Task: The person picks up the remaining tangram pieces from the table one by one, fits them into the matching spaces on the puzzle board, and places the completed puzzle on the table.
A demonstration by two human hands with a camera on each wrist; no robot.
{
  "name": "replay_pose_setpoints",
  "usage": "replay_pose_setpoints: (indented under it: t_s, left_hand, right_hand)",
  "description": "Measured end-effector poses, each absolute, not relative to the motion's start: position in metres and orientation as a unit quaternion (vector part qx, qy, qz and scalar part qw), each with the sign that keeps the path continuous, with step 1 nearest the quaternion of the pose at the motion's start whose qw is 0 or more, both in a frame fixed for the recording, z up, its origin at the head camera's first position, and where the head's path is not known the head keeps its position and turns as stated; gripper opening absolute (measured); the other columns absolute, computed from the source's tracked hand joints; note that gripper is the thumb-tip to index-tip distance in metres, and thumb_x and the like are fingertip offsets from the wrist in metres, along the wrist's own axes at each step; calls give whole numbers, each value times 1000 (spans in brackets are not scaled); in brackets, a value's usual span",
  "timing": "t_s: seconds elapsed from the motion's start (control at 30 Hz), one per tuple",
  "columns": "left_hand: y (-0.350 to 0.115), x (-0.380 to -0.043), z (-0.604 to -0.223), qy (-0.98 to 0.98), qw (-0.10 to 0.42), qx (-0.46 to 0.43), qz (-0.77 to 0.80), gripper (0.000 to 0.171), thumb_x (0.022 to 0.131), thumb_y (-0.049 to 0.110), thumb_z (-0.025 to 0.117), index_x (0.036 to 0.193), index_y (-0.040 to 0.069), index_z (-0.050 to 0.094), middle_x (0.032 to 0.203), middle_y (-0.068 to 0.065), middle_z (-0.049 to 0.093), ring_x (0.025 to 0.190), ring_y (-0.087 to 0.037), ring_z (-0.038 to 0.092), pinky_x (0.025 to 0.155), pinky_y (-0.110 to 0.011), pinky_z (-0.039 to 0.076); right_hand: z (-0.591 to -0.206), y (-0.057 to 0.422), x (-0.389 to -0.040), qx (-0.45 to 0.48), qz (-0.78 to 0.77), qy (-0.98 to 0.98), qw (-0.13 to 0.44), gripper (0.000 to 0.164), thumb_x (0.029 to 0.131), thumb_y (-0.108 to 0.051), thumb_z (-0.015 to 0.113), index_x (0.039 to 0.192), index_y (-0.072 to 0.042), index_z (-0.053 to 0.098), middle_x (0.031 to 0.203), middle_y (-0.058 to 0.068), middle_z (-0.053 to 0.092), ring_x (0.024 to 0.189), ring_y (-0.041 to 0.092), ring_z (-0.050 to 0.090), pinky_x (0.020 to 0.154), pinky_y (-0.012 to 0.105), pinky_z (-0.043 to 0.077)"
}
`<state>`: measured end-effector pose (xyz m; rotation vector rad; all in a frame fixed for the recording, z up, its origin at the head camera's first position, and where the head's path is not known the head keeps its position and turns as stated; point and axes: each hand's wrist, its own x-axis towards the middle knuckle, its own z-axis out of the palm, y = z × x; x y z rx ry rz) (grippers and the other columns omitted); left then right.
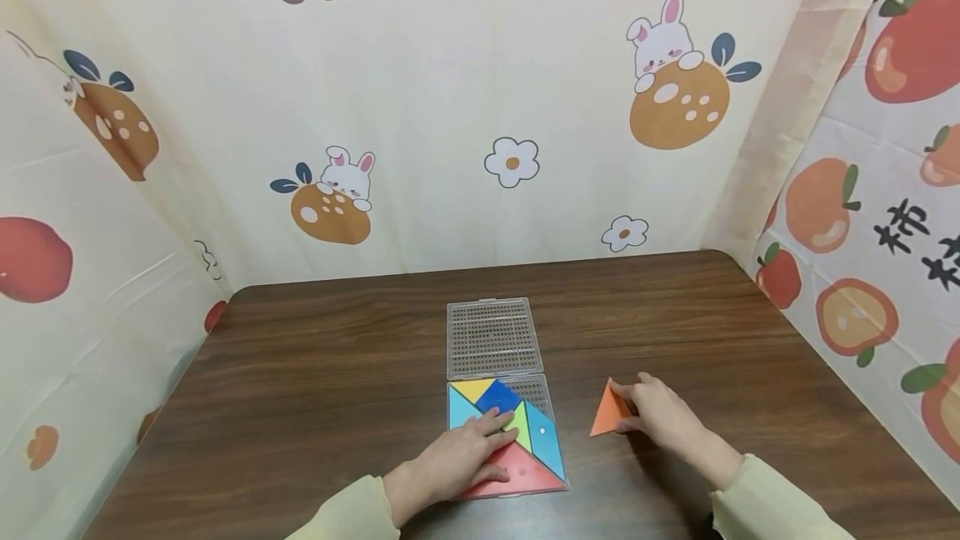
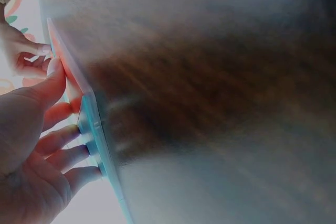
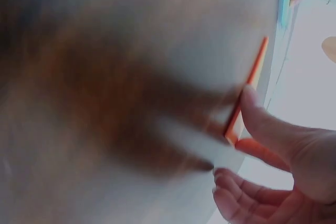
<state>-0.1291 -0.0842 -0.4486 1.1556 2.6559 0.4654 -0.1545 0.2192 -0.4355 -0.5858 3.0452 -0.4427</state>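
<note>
My right hand [image 1: 663, 415] pinches an orange triangular tangram piece [image 1: 606, 413] between thumb and fingers, to the right of the clear plastic case. In the right wrist view the triangle [image 3: 247, 98] is seen edge-on, tilted close over the table. My left hand [image 1: 453, 461] rests with spread fingers on the pieces in the case. Around it lie a red triangle [image 1: 525, 473], a green triangle [image 1: 522, 430], a dark blue piece [image 1: 495, 396], a yellow triangle [image 1: 472, 388], a light blue piece [image 1: 459, 408] and a light blue parallelogram [image 1: 547, 444]. A gridded patch [image 1: 536, 392] shows at the tray's upper right.
The case's gridded lid [image 1: 495, 338] lies folded back flat on the dark wooden table [image 1: 337, 373], beyond the tray. Printed cloth [image 1: 450, 215] hangs behind the table and along both sides.
</note>
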Motion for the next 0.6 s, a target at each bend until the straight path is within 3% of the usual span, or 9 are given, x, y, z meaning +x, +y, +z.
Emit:
replay_pose_setpoints:
  t_s: [0.1,0.2,0.43,0.6]
  left_hand:
    - [-84,-129,-449,900,103,392,158,53,85,44,51,129,14,48,137,-4,37,125,-25,33,90,-43,40]
    - [-84,-129,-449,900,101,394,159,53,85,44,51,129,14,49,137,-4,38,125,-26,34,89,-43,40]
    - [-84,-129,-449,899,101,394,160,53,85,44,51,129,14,49,137,-4,38,125,-26,34,89,-43,40]
    - [-84,-129,-448,900,106,391,160,53,85,44,51,129,14,48,137,-4,37,125,-25,33,89,-43,40]
  right_hand:
    - [-432,224,-160,-221,-152,963,20,58,60,-21,78,109,4,61,87,20,61,84,39,55,69,44,47]
    - [-431,226,-165,-240,-164,956,31,55,59,-17,78,107,5,62,89,19,62,85,40,54,68,42,48]
    - [-430,220,-165,-228,-163,960,21,48,63,-18,77,102,7,63,84,12,59,74,25,54,61,33,46]
    - [-434,209,-160,-185,-157,970,2,39,67,-22,77,90,6,62,65,1,40,56,13,36,49,26,33]
